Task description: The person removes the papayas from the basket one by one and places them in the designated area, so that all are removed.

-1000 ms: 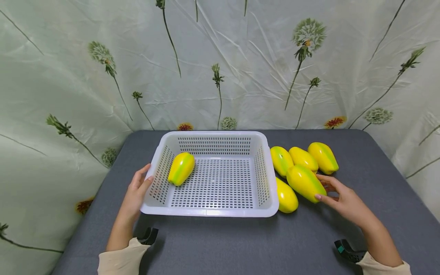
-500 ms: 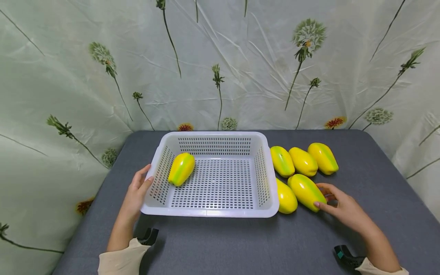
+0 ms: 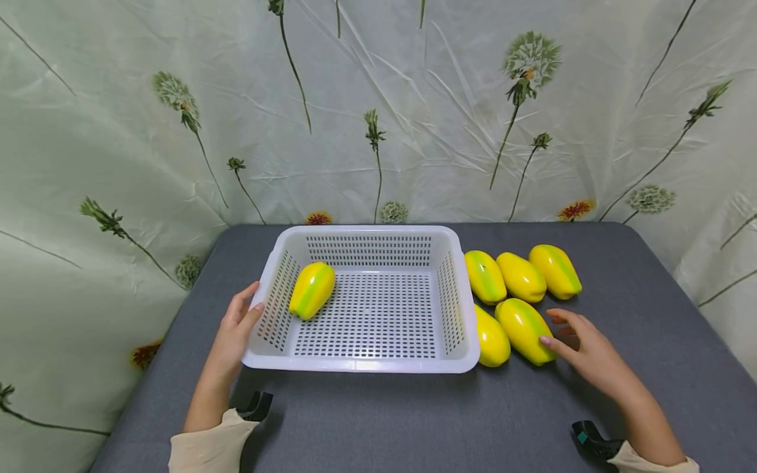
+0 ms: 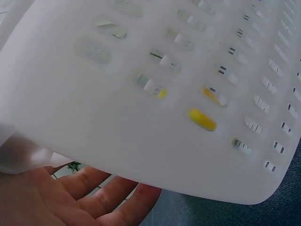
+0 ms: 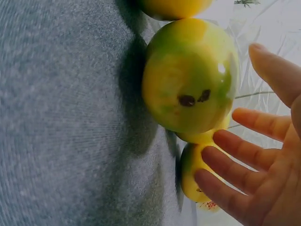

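Note:
My left hand (image 3: 234, 335) grips the left rim of a white plastic basket (image 3: 355, 364), thumb on top and fingers at the outer side. The left wrist view shows its fingers partly hidden behind the basket wall (image 4: 117, 132). One yellow-green papaya (image 3: 312, 290) lies inside, toward the left. My right hand (image 3: 591, 355) is spread beside the nearest-right papaya (image 3: 525, 332), which rests on the table. The right wrist view shows the fingers straight and apart from that papaya (image 5: 188, 80), holding nothing; in the head view the thumb tip overlaps its edge.
Against the basket's right side lie two papayas, one toward the back (image 3: 485, 277) and one in front (image 3: 492, 338). Two others, a middle papaya (image 3: 522, 277) and a far-right papaya (image 3: 556, 271), sit behind. A flower-print curtain (image 3: 414, 118) hangs behind the grey table (image 3: 414, 420).
My right hand has moved the papaya nearer the table's front, down beside the other papayas, and let go of it. The left hand and basket have stayed in place.

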Demonstrator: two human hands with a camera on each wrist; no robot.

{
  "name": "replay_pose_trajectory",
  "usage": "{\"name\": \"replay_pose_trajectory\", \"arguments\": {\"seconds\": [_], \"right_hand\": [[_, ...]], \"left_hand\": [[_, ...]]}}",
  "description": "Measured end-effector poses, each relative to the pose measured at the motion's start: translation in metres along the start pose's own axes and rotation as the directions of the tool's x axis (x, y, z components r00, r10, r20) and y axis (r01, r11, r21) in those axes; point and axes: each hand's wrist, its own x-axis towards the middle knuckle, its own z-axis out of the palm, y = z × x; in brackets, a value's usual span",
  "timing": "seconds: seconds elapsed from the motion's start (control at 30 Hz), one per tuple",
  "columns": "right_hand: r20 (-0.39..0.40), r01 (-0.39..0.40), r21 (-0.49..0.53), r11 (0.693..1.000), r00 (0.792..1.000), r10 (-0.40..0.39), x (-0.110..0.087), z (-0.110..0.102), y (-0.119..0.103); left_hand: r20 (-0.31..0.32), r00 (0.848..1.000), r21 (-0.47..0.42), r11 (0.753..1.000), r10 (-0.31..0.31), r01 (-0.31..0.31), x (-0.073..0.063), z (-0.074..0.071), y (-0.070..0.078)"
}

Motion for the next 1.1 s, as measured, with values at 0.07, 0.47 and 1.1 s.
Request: {"name": "replay_pose_trajectory", "arguments": {"seconds": [0.07, 0.47, 1.1], "right_hand": [[-0.026, 0.008, -0.004, 1.000, 1.000, -0.008, 0.000, -0.001, -0.002], [-0.332, 0.215, -0.043, 0.976, 0.918, -0.217, 0.008, 0.000, -0.025], [-0.384, 0.410, -0.134, 0.902, 0.818, -0.429, 0.041, -0.010, -0.082]], "left_hand": [[-0.001, 1.000, 0.004, 1.000, 0.001, -0.001, 0.000, 0.000, 0.000], [-0.003, 1.000, 0.005, 1.000, -0.015, 0.015, 0.001, 0.000, 0.000], [-0.003, 1.000, -0.007, 1.000, -0.006, 0.006, 0.001, 0.000, 0.000]]}}
